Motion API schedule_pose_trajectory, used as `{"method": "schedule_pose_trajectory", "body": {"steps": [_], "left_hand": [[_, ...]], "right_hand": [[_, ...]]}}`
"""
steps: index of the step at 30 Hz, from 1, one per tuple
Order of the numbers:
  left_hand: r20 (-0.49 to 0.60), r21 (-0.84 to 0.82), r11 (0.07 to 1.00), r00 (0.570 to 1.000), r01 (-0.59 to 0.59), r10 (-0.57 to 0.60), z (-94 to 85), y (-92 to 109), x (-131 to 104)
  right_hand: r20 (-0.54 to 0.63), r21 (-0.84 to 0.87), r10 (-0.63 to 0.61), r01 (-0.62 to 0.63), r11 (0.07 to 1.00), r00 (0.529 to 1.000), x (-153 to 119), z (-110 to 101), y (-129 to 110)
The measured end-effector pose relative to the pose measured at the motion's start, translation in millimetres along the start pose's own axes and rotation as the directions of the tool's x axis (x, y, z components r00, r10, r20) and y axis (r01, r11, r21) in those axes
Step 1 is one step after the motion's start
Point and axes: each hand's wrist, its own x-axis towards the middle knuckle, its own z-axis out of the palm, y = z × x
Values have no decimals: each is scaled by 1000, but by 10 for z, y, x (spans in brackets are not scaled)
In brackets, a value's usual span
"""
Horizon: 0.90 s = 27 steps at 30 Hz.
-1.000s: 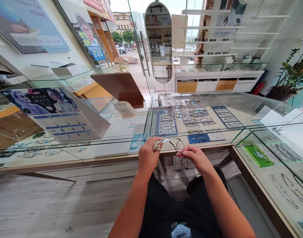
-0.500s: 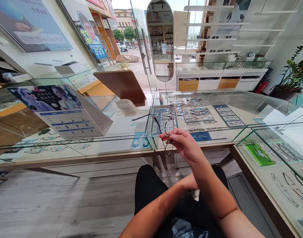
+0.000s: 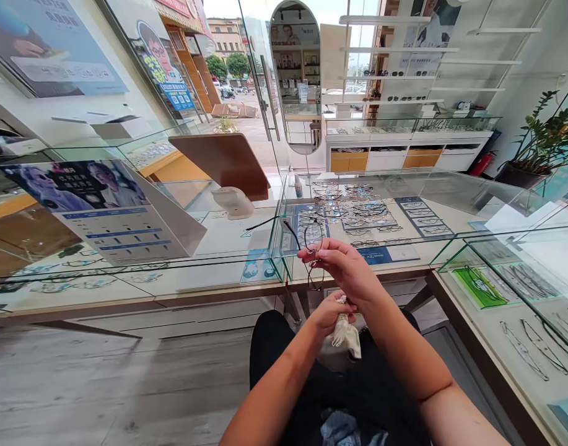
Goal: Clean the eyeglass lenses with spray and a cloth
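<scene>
Eyeglasses (image 3: 313, 236), pinched in right hand (image 3: 343, 265), near counter edge (image 3: 246, 292); left hand (image 3: 329, 313) pinches cloth (image 3: 351, 340) below.

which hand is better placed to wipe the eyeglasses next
Probably the left hand: it holds the cream cloth, while the right hand is taken up holding the eyeglasses.
</scene>
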Motion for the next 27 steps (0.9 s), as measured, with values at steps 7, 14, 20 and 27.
{"method": "schedule_pose_trajectory", "body": {"steps": [7,14,20,27], "left_hand": [[-174,167,912,899,-375,401,-251,1078,-232],[-192,472,775,809,-421,556,-184,1280,-363],[-198,484,749,777,-453,598,-163,1219,-336],[-315,180,891,834,-416,453,-124,1243,-326]], "right_hand": [[-99,-19,7,-9,1000,995,26,-343,15],[-107,-79,23,-31,996,994,55,-347,159],[-131,-102,-14,0,995,991,43,-373,226],[-255,-32,-173,170,985,951,71,-436,293]]}}
